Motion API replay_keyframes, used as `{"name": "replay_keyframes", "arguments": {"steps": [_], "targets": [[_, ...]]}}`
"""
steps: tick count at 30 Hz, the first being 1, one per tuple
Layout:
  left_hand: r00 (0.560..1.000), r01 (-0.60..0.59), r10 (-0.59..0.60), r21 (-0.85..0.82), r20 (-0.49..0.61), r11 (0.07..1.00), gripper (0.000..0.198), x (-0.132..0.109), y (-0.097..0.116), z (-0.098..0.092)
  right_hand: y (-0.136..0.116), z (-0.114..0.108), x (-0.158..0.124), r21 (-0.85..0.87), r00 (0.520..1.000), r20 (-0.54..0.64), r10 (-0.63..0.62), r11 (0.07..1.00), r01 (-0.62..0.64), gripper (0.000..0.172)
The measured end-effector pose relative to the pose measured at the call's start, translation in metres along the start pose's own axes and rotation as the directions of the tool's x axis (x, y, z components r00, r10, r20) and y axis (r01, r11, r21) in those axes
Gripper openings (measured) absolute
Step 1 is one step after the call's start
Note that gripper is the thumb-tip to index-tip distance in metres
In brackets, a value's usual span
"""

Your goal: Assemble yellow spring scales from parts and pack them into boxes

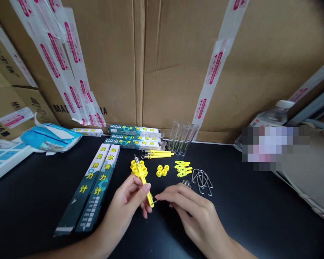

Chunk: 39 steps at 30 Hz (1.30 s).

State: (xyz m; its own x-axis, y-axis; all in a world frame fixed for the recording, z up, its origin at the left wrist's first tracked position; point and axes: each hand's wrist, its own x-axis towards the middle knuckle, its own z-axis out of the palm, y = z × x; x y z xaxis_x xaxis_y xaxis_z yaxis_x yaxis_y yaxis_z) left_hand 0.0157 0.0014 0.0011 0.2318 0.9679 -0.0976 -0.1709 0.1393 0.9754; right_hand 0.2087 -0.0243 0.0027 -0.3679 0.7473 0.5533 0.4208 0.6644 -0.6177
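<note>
Between the thumb and fingers of my left hand (pixel 135 196) is a yellow plastic spring scale rod (pixel 143 178), tilted, with a metal spring (pixel 136 160) at its far end. My right hand (pixel 197 212) is closed in a pinch on a small metal piece (pixel 155 201) at the rod's near end. The piece's exact shape is too small to make out. Behind the rod lie yellow caps (pixel 133 165), partly hidden by it. Several smaller yellow rings (pixel 162 170) sit to the right. Small metal rings (pixel 186 183) show just beyond my right hand.
Yellow flat pieces (pixel 183 168) and bent wire hooks (pixel 202 181) lie at right. Further back are yellow rods with springs (pixel 159 154), upright clear tubes (pixel 182 140) and stacked boxes (pixel 135 136). Two long boxes (pixel 97 187) lie left. A bottle (pixel 272 115) and bag (pixel 310 169) stand far right.
</note>
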Motion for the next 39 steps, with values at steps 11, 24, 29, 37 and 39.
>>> {"name": "replay_keyframes", "arguments": {"steps": [11,24,29,37,39], "targets": [[0.998,0.058,-0.058,0.021,0.011,0.998,0.043,0.001,0.005,-0.002,0.0,0.003,-0.001,0.006,0.994,-0.086,0.064,0.998,-0.064,0.025],[0.991,0.137,-0.137,0.033,-0.004,0.99,0.049,-0.002,0.011,-0.003,-0.005,0.004,0.004,0.077,0.999,-0.014,-0.029,0.997,0.03,0.023],[0.99,0.139,-0.139,0.048,-0.001,0.989,0.044,-0.001,0.013,-0.002,-0.003,0.005,0.003,0.084,0.997,-0.051,-0.056,0.995,0.06,0.021],[0.995,0.102,-0.102,-0.018,0.023,0.995,0.049,0.001,0.005,-0.003,-0.004,0.006,-0.001,0.123,0.989,-0.052,-0.137,0.982,0.142,0.024],[0.994,0.102,-0.101,-0.019,0.039,0.995,0.05,0.001,0.003,-0.003,-0.004,0.006,-0.001,0.095,0.988,-0.053,-0.147,0.984,0.151,0.026]]}}
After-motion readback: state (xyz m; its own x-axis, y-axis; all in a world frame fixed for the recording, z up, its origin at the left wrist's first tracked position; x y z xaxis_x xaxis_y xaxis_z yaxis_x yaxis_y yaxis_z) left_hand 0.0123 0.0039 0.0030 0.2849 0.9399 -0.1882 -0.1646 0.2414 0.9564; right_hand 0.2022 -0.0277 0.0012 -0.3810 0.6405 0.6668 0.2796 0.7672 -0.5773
